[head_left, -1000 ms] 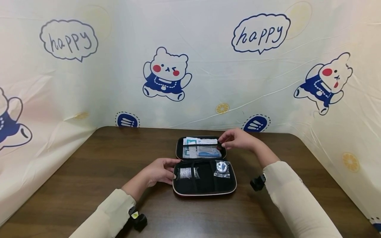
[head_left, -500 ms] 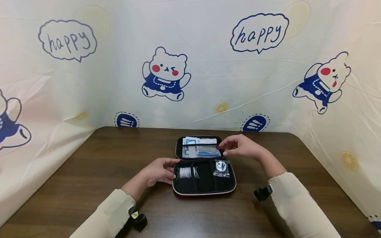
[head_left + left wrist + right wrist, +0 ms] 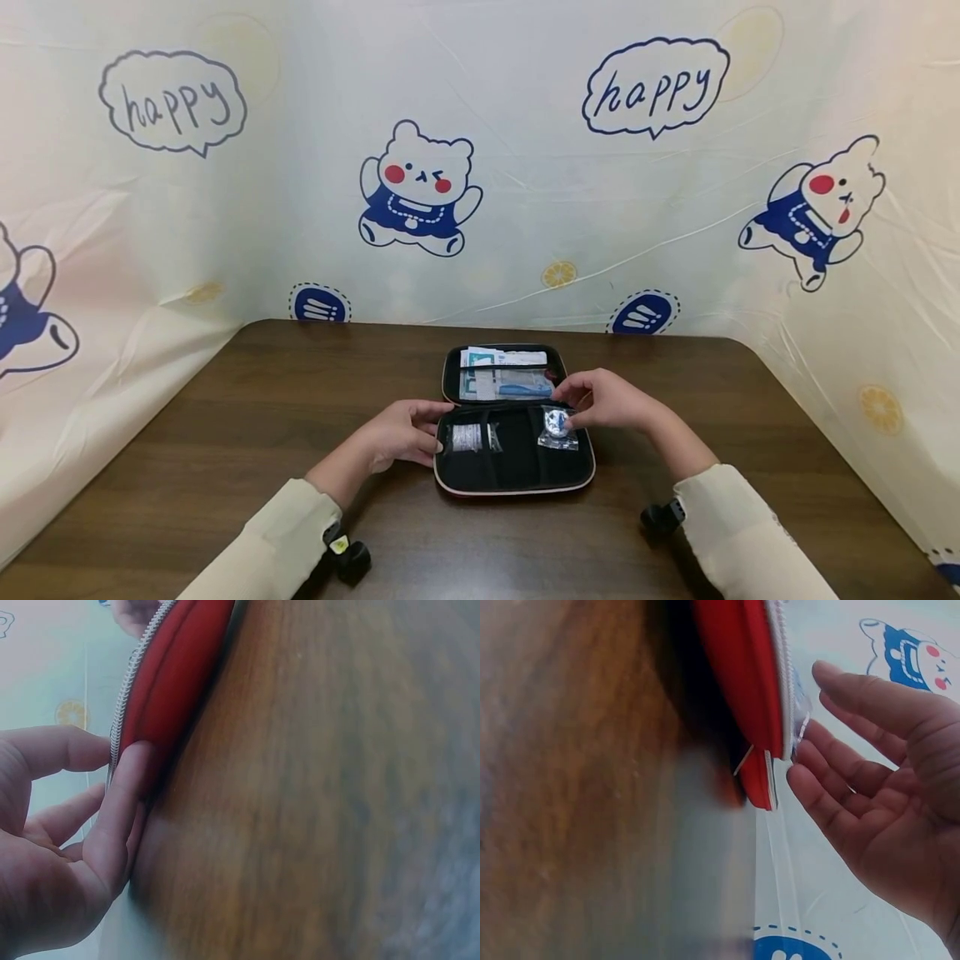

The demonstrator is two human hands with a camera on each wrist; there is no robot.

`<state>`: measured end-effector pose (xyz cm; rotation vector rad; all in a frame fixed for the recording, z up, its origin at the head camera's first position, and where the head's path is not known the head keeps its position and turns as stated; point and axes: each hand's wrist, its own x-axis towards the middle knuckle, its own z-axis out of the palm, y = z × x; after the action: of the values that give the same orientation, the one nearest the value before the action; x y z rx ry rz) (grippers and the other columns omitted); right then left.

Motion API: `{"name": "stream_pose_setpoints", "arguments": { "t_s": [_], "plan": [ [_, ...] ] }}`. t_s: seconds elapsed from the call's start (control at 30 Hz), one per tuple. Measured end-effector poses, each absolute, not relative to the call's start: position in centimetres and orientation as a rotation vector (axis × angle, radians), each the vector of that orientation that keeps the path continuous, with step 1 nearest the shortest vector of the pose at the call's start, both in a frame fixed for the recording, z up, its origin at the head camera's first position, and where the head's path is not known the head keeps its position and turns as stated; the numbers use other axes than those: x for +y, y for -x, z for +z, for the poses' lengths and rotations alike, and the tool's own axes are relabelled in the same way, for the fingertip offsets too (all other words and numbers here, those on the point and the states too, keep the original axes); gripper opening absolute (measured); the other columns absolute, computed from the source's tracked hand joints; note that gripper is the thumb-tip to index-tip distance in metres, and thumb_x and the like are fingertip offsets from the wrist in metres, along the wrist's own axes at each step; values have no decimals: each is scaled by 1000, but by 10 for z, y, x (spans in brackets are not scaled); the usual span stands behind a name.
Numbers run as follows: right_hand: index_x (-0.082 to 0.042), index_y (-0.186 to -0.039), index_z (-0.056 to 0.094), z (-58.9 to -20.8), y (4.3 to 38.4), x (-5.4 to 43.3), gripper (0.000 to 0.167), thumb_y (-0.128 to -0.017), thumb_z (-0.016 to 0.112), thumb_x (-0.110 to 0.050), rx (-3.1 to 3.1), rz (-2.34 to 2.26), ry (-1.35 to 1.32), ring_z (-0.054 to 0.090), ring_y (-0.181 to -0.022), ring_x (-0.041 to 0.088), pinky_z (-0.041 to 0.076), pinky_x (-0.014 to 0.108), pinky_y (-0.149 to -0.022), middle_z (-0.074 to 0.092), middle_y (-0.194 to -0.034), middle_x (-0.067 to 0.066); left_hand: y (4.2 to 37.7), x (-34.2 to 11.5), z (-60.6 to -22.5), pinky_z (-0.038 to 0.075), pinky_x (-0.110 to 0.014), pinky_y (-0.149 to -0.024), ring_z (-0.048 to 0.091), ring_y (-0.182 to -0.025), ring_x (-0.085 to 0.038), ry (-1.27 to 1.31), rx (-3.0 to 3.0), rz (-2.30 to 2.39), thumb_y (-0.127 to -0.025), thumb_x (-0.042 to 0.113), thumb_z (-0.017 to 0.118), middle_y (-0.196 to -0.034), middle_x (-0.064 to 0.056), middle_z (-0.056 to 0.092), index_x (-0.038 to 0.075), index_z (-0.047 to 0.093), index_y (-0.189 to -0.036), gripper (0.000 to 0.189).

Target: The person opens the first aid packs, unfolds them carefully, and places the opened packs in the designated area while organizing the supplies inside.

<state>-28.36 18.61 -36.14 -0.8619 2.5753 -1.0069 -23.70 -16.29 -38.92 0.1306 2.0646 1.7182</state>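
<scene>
An open zippered first-aid case (image 3: 517, 479), black inside and red outside, lies on the table. My left hand (image 3: 405, 433) grips its left edge; in the left wrist view a finger lies on the red shell (image 3: 180, 675) and another meets the zipper. My right hand (image 3: 611, 400) is over the near half's right rim, fingers apart. Its thumb tip overlaps a round silvery item in a clear packet (image 3: 557, 437). In the right wrist view the right fingers curve loosely beside the case. A wrapped white roll (image 3: 467, 437) sits under a strap at the left.
The case's far half holds flat paper packets (image 3: 480, 358) and a blue item (image 3: 525, 389) behind mesh. The brown wooden table (image 3: 262, 433) extends around the case. A printed curtain (image 3: 525, 167) hangs behind it. Black cameras are strapped to both wrists.
My right hand has moved from the far half's right edge toward me, down to the silvery packet on the near half. The left hand and the case have stayed in place.
</scene>
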Motion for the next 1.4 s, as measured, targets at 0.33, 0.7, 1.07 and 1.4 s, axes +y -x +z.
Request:
{"name": "stream_pose_setpoints", "arguments": {
  "t_s": [0.33, 0.7, 1.07, 1.4],
  "plan": [
    [-11, -102, 70, -362, 273, 174, 28, -77, 82, -8, 2697, -841, 853, 54, -83, 19, 50, 32, -74, 61, -90, -1, 239, -162, -391, 59, -42, -73, 65, -83, -25, -105, 2077, 1719, -79, -13, 67, -109, -18, 64, 1, 51, -138, 63],
    [-10, -109, 63, -366, 265, 168, 41, -74, 82, -1, 2739, -783, 985, 52, -82, 17, 49, 31, -73, 57, -89, -1, 237, -163, -392, 59, -42, -72, 64, -82, -24, -117, 2070, 1721, -79, -13, 67, -109, -19, 63, 0, 51, -138, 63],
    [-6, -110, 64, -354, 255, 172, 35, -78, 77, -1, 2718, -759, 991, 54, -79, 16, 50, 28, -70, 57, -90, -2, 239, -163, -394, 59, -42, -72, 65, -83, -24, -137, 2068, 1730, -79, -13, 67, -107, -18, 64, 0, 51, -138, 63],
    [-5, -113, 66, -345, 251, 192, 30, -84, 71, 0, 2644, -899, 1002, 60, -86, 15, 54, 29, -76, 66, -98, -1, 238, -163, -391, 59, -41, -70, 65, -82, -24, -133, 2069, 1714, -80, -12, 67, -107, -18, 64, 1, 51, -139, 63]
  ]
}}
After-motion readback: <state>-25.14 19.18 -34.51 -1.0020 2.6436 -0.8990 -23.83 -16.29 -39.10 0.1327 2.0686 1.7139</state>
